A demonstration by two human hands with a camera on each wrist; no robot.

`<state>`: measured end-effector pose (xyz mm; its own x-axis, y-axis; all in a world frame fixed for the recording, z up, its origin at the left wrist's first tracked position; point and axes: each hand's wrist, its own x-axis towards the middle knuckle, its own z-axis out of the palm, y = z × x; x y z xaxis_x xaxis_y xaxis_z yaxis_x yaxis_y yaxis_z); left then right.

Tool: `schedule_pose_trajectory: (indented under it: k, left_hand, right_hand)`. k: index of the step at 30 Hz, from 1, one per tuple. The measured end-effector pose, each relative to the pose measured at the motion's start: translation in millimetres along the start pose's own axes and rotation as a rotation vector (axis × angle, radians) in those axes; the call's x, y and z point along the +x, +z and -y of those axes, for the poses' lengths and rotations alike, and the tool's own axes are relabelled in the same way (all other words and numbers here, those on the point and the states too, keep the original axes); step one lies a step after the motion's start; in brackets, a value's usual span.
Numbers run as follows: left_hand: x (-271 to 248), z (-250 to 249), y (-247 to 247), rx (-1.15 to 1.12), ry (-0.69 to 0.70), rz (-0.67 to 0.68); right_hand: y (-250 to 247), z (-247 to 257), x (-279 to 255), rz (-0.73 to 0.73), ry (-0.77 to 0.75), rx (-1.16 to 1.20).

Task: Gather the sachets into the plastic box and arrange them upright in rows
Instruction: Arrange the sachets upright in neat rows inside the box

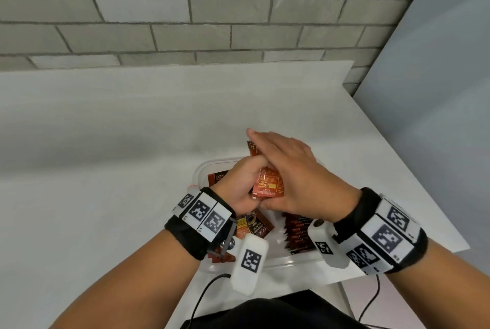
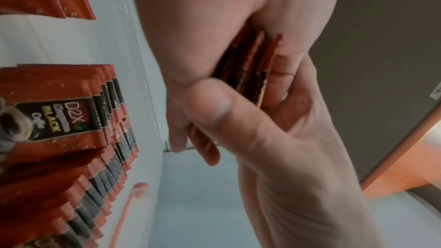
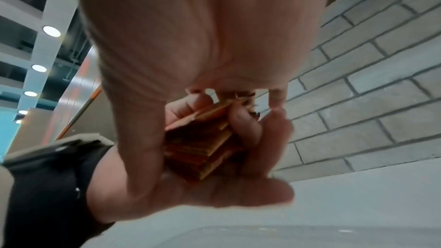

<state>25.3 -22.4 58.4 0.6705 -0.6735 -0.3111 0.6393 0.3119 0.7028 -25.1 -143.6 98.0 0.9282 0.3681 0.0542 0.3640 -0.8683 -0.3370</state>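
1. Overhead, from the head view, both hands meet above a clear plastic box that sits on the white table near the person's body. The left hand curls its fingers round a bundle of red sachets, held on edge over the box. The right hand lies against the far side of the same bundle, fingers straight and flat, pressing on it. Inside the box a row of sachets stands upright under the right wrist, and a few loose sachets lie tilted under the left wrist. A grey brick wall rises behind the table.

2. Seen from the left wrist, the thumb and curled fingers clamp the bundle, whose edges show between the two palms. To the side, the standing row shows behind the box's clear wall, each packet overlapping the next.

3. Seen from the right wrist, the right palm fills the top of the picture, its thumb stretched down along the bundle's edge. The left hand's fingers wrap the bundle from beyond. The box's rim shows blurred below.
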Motion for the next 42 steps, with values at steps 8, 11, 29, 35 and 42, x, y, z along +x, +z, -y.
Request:
schedule_pose_trajectory:
  k: [8, 11, 29, 35, 42]
  left_hand:
    - [-4, -1, -10, -0.027, 0.039, 0.057]
    - [-5, -1, -14, -0.021, 0.004, 0.077]
    - [-4, 0, -30, -0.039, 0.059, -0.035]
    - [-3, 0, -34, -0.123, 0.153, -0.084]
    - [-6, 0, -32, 0.084, 0.183, -0.041]
  right_hand:
    - [6, -1, 0, -0.074, 0.036, 0.089]
    - [5, -2, 3, -0.060, 0.047, 0.067]
    - [3, -21, -2, -0.535, 0.249, 0.561]
    - [17, -18, -9, -0.245, 0.126, 0.318]
    - [3, -26, 2, -0.270, 0.222, 0.285]
